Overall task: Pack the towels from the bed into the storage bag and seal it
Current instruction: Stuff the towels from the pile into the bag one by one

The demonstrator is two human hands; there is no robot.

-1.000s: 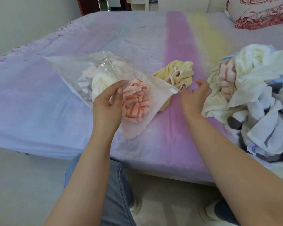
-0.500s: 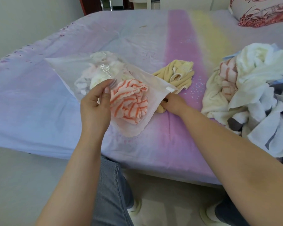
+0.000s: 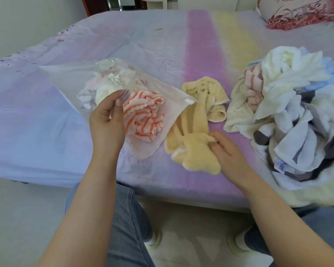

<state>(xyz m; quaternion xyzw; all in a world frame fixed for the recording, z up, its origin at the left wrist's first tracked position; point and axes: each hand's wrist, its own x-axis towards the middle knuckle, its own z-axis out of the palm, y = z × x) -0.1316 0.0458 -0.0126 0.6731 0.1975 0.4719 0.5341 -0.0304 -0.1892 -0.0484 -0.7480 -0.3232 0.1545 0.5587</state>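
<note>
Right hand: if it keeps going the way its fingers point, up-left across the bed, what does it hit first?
Likely the storage bag: its open edge lies just beyond the yellow towel that the right hand grips. Depth is unclear, so it might pass above it.

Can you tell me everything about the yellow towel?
The yellow towel looks soft and fluffy, pale yellow with a thin pinkish-white edge. It lies crumpled and stretched out on the purple bed sheet, outside the storage bag. The right hand grips its near end. Its far end sits bunched close to the towel pile. Part of it is tucked under the bag's corner.
</note>
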